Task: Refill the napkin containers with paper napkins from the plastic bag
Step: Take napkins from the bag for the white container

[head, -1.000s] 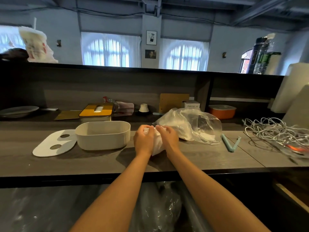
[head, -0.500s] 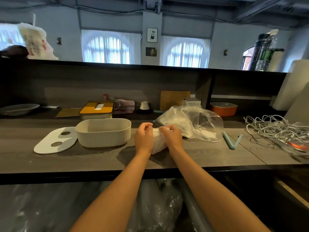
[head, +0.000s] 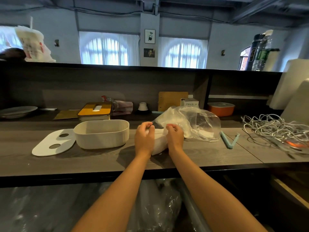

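Observation:
A clear plastic bag holding white paper napkins lies on the wooden counter, its mouth facing me. My left hand and my right hand sit at that mouth, fingers curled and pinching the plastic on either side of a white wad of napkins. An open white oval container stands just left of my left hand, with nothing visible inside. Its flat white lid with two round holes lies beside it further left.
A yellow-lidded napkin box and an orange container sit at the back of the counter. A light blue clip and a tangle of white cables lie to the right. A plate rests far left.
Both hands have shifted slightly apart at the bag's mouth and lifted their fingertips, spreading the plastic around the napkins. The bag and container have stayed put.

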### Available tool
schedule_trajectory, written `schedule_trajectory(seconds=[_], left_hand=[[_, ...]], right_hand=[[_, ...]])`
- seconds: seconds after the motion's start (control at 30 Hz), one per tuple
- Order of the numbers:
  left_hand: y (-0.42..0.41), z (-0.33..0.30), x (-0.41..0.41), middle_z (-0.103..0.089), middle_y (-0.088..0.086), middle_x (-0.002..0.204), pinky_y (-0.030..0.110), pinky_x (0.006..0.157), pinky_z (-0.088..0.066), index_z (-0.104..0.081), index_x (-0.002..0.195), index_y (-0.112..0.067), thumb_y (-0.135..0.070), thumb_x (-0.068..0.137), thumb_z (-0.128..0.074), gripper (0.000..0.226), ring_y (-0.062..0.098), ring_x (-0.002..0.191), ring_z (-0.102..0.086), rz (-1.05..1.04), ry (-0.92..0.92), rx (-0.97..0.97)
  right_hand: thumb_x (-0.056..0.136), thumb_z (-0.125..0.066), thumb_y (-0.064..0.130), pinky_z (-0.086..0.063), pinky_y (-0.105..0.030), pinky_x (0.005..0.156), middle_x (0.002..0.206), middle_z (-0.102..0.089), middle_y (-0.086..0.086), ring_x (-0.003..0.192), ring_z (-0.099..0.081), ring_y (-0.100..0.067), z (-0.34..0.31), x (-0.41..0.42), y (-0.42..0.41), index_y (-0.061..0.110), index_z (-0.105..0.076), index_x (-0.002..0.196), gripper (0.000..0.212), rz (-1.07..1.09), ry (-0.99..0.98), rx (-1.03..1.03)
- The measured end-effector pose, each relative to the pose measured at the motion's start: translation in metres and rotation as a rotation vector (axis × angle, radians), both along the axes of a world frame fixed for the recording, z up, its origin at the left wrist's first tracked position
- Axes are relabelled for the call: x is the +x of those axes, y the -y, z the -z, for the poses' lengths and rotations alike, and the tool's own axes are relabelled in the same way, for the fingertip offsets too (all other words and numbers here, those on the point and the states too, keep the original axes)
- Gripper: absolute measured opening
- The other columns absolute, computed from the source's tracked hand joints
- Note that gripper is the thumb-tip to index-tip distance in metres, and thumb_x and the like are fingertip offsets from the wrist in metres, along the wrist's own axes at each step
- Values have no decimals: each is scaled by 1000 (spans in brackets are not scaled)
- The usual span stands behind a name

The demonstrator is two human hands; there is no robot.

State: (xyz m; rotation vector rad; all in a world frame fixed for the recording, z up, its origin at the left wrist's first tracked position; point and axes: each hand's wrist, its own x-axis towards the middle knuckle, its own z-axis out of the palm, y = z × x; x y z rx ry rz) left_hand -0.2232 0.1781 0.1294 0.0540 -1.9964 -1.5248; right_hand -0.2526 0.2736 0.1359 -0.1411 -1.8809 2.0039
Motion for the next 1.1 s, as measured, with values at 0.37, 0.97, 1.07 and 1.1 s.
schedule_trajectory(seconds=[0.37, 0.97, 1.07, 1.1], left_hand=[[-6, -1, 6, -64, -2, 106, 26, 78, -45, -63, 117, -16, -31, 104, -44, 27, 12, 97, -58, 92, 30, -286], [22, 1, 0, -47, 5, 142, 38, 92, -52, -49, 137, -27, -14, 100, -51, 39, 24, 120, -49, 73, 172, 126], [18, -1, 3, -47, 0, 134, 40, 95, -52, -47, 138, -28, -23, 100, -54, 39, 22, 116, -48, 151, 222, 121], [16, -2, 4, -47, -1, 129, 39, 91, -52, -47, 139, -27, -26, 98, -57, 42, 19, 111, -48, 171, 231, 107]], right_hand=[[94, -58, 19, -48, -29, 89, 103, -63, 3, 99, -57, -15, 3, -7, -5, 13, -69, 111, 21, 41, 20, 44], [100, -48, 27, -39, -32, 94, 105, -56, 4, 105, -50, -16, -7, 7, -8, 17, -65, 102, 20, -189, 5, -1], [98, -53, 19, -36, -27, 92, 121, -56, -2, 114, -49, -16, -6, 7, -5, 9, -61, 121, 27, -275, 21, 109], [98, -52, 21, -36, -27, 92, 123, -56, -3, 113, -48, -14, -6, 8, -5, 9, -59, 125, 31, -282, 31, 128]])
